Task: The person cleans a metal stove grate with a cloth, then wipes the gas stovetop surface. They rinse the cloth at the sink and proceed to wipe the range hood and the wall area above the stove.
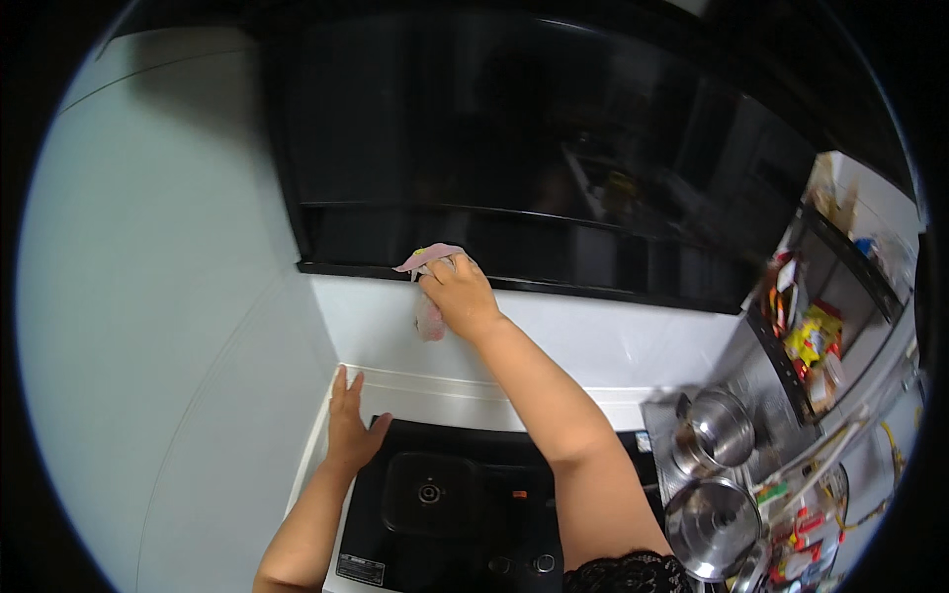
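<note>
My right hand (461, 297) is closed on a pinkish-white cleaning cloth (431, 321). It presses the cloth against the lower edge of a glossy black range hood (425, 168), toward the hood's left end, and part of the cloth dangles below my fingers. Lower and to the left, my left hand (352, 423) has its fingers stretched out and holds nothing. Its fingertips are by the white ledge in the corner, above the left rear of a black glass gas hob (445, 435). My right forearm passes over the hob and hides part of it.
Steel pots (720, 430) and a wide steel pan (712, 529) stand right of the hob. Beyond them, a wall shelf (791, 366) holds several colourful packets (816, 336). A pale wall (168, 296) closes off the left side.
</note>
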`<state>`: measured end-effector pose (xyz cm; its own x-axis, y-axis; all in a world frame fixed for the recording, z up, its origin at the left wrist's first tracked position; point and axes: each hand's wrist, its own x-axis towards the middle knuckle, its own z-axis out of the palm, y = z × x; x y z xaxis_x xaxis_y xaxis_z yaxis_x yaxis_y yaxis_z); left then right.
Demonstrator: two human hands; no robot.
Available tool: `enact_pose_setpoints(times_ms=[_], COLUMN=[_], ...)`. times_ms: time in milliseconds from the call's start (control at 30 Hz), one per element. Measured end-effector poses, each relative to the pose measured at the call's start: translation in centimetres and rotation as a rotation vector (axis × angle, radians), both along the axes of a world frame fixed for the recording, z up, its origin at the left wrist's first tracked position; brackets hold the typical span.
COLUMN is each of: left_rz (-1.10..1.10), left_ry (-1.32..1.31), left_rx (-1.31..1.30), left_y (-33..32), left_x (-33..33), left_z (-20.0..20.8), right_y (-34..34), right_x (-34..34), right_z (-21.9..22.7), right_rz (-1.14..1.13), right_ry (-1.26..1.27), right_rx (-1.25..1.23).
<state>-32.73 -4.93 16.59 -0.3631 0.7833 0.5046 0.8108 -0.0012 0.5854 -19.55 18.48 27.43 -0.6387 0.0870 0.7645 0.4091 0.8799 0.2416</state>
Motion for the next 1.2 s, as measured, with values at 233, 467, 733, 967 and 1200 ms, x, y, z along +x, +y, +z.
enact_pose_setpoints(times_ms=[233, 467, 733, 967, 1200], left_rz=[-0.083, -0.194, -0.2, 0.061, 0.099], left_ry=[-0.055, -0.008, 0.181, 0.441, 0.467], left_rx=[-0.093, -0.06, 0.083, -0.124, -0.28], left_y=[2.9, 7.4, 14.1, 18.1, 17.1], left_x=[5.5, 11.0, 15.9, 19.1, 19.7], left_z=[-0.1, -0.5, 2.5, 6.8, 8.6], right_y=[3.7, 7.7, 12.4, 15.7, 11.3], right_x=[20.1, 37.1, 53.6, 47.2, 30.3], right_z=[-0.4, -1.9, -6.2, -4.0, -4.1], right_rz=[-0.144, -0.414, -0.73, 0.252, 0.421], right_ry=[-0.009, 0.083, 0.909, 1.873, 2.135], right_rx=[-0.045, -0.088, -0.024, -0.877, -0.817])
